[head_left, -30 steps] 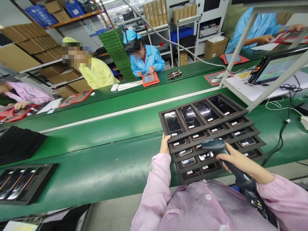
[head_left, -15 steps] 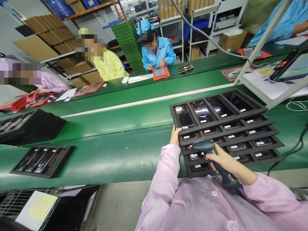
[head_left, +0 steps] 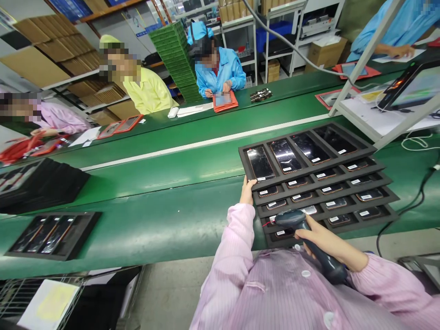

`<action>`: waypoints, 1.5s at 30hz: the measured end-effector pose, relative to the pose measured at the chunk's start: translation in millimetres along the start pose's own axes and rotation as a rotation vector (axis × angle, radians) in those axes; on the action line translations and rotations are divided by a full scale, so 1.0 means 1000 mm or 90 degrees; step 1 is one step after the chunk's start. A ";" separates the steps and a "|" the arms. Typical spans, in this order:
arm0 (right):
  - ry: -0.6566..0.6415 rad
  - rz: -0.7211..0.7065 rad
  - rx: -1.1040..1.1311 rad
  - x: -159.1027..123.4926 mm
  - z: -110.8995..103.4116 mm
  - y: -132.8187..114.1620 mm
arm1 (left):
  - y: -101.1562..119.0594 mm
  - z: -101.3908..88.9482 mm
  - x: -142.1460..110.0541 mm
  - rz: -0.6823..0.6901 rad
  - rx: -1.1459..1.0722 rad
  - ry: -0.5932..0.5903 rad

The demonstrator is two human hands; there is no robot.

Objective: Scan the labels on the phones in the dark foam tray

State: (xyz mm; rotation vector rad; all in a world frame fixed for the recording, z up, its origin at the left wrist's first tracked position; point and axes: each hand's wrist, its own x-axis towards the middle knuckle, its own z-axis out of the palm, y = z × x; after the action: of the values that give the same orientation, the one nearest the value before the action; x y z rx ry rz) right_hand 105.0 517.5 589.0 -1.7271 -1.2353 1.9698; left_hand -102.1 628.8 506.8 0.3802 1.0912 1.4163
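Where the handheld scanner (head_left: 292, 219) is held: its handle is wrapped by the closed fingers of the right hand (head_left: 325, 238), above the near part of the tray stack; its nose is turned to the left.
Red light (head_left: 266, 223): a thin streak is seen just beside the scanner's nose, at the left edge of the stack; whether the trigger is pressed cannot be told.
Left hand (head_left: 246, 191): the near left corner of the top tray (head_left: 305, 167) is gripped, the thumb being laid on the rim; the other fingers are partly hidden.
Dark-screened devices (head_left: 286, 156): four are held side by side in the top tray, each marked with a white label near its lower end.
Lower trays (head_left: 390, 197): they are stepped out beneath the top tray toward the body, so that labelled device ends are exposed.
Green work surface (head_left: 192, 215): the stack is borne at its right; a single tray (head_left: 74, 236) with three devices and a dark pile of trays (head_left: 70, 183) are set at its left.
Metal stand (head_left: 366, 55): a lit screen (head_left: 412, 87) is supported there.
Far side: a red-framed piece (head_left: 227, 104) is handled by a person in a blue cap (head_left: 230, 66).
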 end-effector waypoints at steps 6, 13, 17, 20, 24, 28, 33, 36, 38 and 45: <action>0.011 -0.017 0.029 -0.005 0.001 0.000 | -0.002 -0.001 0.001 -0.013 0.003 0.010; 0.091 -0.016 0.038 -0.012 -0.042 0.008 | 0.001 0.001 -0.001 -0.005 0.004 0.009; 0.146 -0.020 0.043 -0.021 -0.059 0.013 | 0.003 0.003 -0.003 -0.013 0.005 0.023; 0.148 -0.020 0.044 -0.024 -0.059 0.016 | 0.004 0.004 -0.004 -0.022 0.013 0.025; 0.133 -0.036 0.044 -0.025 -0.062 0.020 | 0.006 0.004 -0.005 -0.024 0.023 0.027; 0.131 -0.046 0.043 -0.029 -0.073 0.023 | 0.007 0.006 -0.007 -0.023 0.014 0.042; 0.093 -0.043 0.048 -0.036 -0.084 0.025 | 0.007 0.006 -0.008 -0.038 0.004 0.068; 0.068 -0.037 0.059 -0.037 -0.084 0.025 | 0.006 0.005 -0.007 -0.044 0.005 0.082; 0.058 -0.033 0.065 -0.036 -0.082 0.023 | 0.006 0.005 -0.006 -0.042 0.005 0.089; 0.052 -0.029 0.055 -0.037 -0.086 0.018 | 0.006 0.006 -0.006 -0.049 0.011 0.109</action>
State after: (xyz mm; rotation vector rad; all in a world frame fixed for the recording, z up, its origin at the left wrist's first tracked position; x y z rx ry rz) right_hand 198.8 518.2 606.8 -1.7038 -1.1358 1.8791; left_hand -100.2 626.6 516.6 0.2284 1.2444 1.3912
